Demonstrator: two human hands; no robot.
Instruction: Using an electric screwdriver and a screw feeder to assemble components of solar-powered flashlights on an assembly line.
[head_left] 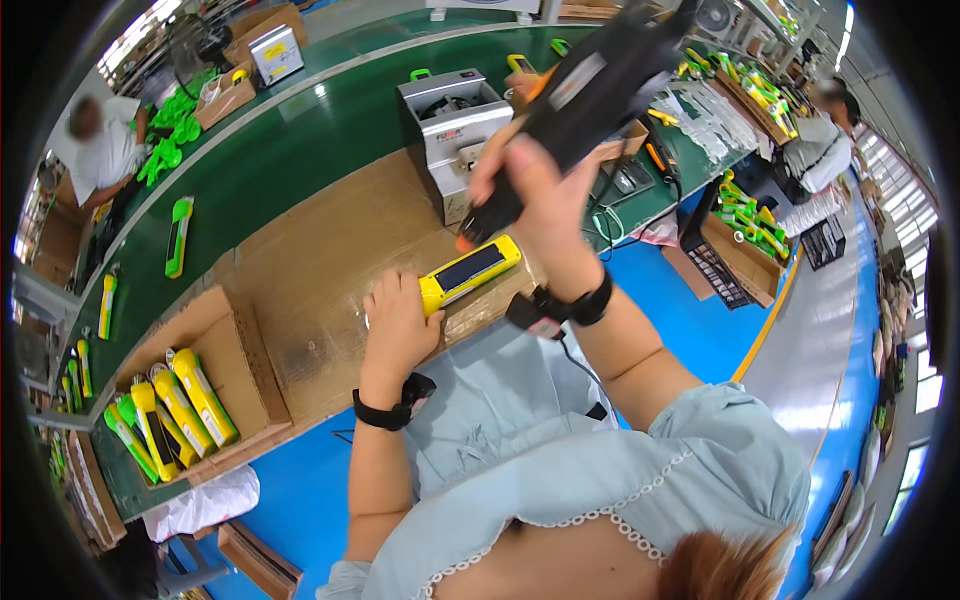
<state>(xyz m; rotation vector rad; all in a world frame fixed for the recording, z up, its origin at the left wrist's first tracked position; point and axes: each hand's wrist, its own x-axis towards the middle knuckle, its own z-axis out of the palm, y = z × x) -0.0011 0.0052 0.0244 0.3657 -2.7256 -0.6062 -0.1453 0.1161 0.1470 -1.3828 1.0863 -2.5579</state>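
Note:
My left hand (398, 318) grips one end of a yellow flashlight-like device (470, 273) with a dark panel on top, holding it flat on the cardboard-covered bench (320, 250). My right hand (535, 190) holds a black electric screwdriver (590, 80), raised and tilted, its orange tip (465, 243) just above the far side of the yellow device. Both wrists wear black straps, and a cord hangs from the right one.
A cardboard box (225, 350) at left holds several yellow and green devices. A grey metal box (455, 120) stands behind the work spot. The green conveyor belt (300, 140) carries more devices. Other people sit at far left and upper right. The floor is blue.

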